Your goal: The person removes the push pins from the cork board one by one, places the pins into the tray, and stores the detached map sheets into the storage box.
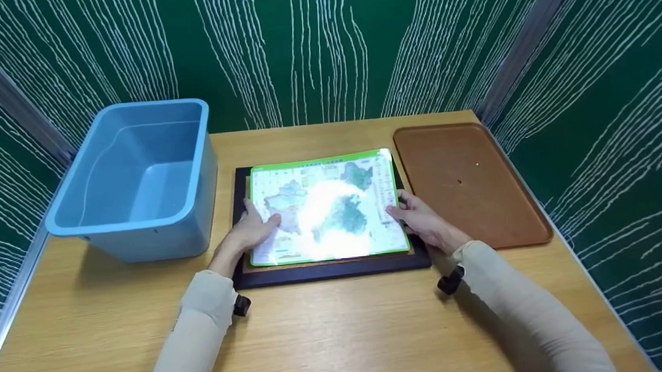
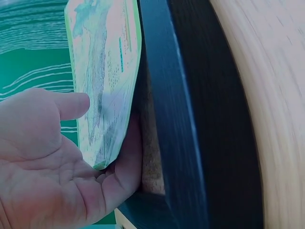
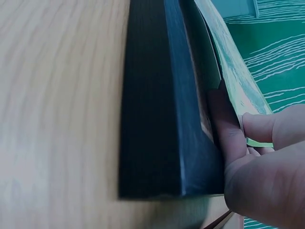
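Observation:
A glossy map sheet (image 1: 285, 177) with a green border lies over a dark frame (image 1: 335, 271), with strong glare across its middle. The frame has a brown inner panel (image 2: 152, 157). At the map's left edge my left hand (image 1: 255, 228) grips it, thumb on top and fingers underneath. My right hand (image 1: 423, 218) pinches the opposite edge the same way. In the left wrist view the map (image 2: 102, 71) stands a little above the panel, with fingers in the gap. The right wrist view shows a finger between the map (image 3: 238, 71) and the frame (image 3: 150, 105).
A deep blue bin (image 1: 200, 229) stands on the left of the wooden table (image 1: 338, 333). On the right lies a brown tray (image 1: 479, 201), close beside the frame and my right hand. Green walls with white streaks enclose the table at the back and sides.

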A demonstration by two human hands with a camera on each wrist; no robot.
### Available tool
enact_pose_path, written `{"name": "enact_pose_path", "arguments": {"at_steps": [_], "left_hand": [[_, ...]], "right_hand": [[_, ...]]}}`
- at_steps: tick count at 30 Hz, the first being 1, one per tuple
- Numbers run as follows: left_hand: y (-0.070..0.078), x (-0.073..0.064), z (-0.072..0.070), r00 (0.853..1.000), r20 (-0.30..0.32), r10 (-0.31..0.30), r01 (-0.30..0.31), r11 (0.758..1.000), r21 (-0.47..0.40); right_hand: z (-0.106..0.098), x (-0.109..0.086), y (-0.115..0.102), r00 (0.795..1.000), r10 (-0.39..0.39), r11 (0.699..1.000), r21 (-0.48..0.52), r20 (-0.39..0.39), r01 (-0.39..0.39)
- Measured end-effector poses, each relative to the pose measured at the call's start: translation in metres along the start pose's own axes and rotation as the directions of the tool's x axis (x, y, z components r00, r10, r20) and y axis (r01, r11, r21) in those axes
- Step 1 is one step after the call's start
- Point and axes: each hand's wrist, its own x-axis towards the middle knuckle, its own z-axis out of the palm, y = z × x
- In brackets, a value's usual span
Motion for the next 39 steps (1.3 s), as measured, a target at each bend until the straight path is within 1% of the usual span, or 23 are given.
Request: {"name": "enact_pose_path", "arguments": {"at_steps": [4,8,13,21,29,34,39], "left_hand": [[-0.0015,-0.0003,0.0009,1.000,0.011,0.002,-0.002,1.000,0.010],[0.0012,-0.0002,-0.0007,1.000,0.019,-0.005,0.004,1.000,0.025],[0.0036,-0.0007,-0.0005,1.000,0.015,-0.023,0.023,1.000,0.017],[0.0052,-0.0019,0.0012,0.999,0.010,-0.031,0.031,0.999,0.034],[0.0056,0.0000,-0.0004,1.000,0.024,-0.018,0.017,0.999,0.043],[0.0026,0.0022,-0.0008,0.999,0.039,-0.017,0.016,1.000,0.020],[-0.0002,0.0023,-0.0021,0.998,0.068,-0.011,0.012,1.000,-0.023]], "right_hand": [[0.0012,-0.0006,0.0001,1.000,-0.004,1.000,-0.011,-0.001,0.004],[0.0011,-0.0002,-0.0002,1.000,-0.014,1.000,-0.027,0.006,0.014],[0.0008,-0.0002,0.0002,1.000,-0.008,0.999,-0.039,0.006,0.008],[0.0007,-0.0009,-0.0003,1.000,0.000,0.999,-0.040,0.010,0.000],[0.0000,-0.0017,0.0005,1.000,-0.002,0.999,-0.041,-0.002,0.002],[-0.0001,-0.0019,0.0015,1.000,-0.006,0.999,-0.041,0.006,0.007],[-0.0005,-0.0035,0.0017,0.999,-0.017,0.999,-0.043,0.035,0.018]]}}
